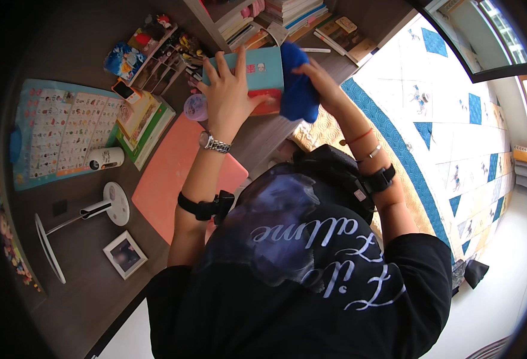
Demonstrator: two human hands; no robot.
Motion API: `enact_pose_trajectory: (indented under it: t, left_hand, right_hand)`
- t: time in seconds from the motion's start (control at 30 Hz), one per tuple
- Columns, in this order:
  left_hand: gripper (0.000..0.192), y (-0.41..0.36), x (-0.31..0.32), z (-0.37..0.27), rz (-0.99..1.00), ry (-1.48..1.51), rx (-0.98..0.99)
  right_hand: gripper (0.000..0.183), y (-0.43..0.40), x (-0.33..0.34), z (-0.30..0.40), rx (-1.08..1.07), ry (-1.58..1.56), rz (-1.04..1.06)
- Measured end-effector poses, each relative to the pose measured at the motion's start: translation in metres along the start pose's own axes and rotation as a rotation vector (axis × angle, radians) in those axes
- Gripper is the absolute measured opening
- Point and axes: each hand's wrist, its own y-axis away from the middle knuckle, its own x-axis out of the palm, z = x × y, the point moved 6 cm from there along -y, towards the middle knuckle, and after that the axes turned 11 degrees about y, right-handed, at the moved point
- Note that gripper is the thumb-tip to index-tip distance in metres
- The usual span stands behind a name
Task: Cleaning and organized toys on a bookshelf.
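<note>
A box with a teal face and a red lower side is held over the edge of the dark wooden desk. My left hand grips it, fingers spread across the teal face and thumb against the red side. Print and a small cartoon figure mark that face. In my right hand is a blue cloth, bunched against the right end of the box. The cloth hides that end.
Left on the desk are a pink desk mat, a lilac round container, a white desk lamp, a framed photo and books. Stacked books stand behind the box. A bed lies to the right.
</note>
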Motion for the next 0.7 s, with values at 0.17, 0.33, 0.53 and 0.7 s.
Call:
enact_pose_trajectory:
  t: [0.17,0.33,0.53,0.7]
  left_hand:
    - [0.113,-0.007,-0.006,-0.018,-0.043,-0.139,-0.124]
    - [0.115,-0.008,-0.006,-0.020,-0.043,-0.233,-0.135]
    - [0.118,-0.012,-0.010,-0.030,-0.056,-0.272,-0.107]
    - [0.118,-0.011,-0.007,-0.026,-0.021,-0.293,-0.120]
  right_hand:
    - [0.065,0.007,0.005,0.044,-0.591,0.586,-0.257]
    - [0.068,-0.051,-0.012,-0.030,-0.269,0.145,-0.083]
    - [0.075,-0.112,-0.055,-0.169,0.105,0.650,-0.278]
    - [0.067,-0.088,-0.046,-0.136,0.132,0.355,-0.117]
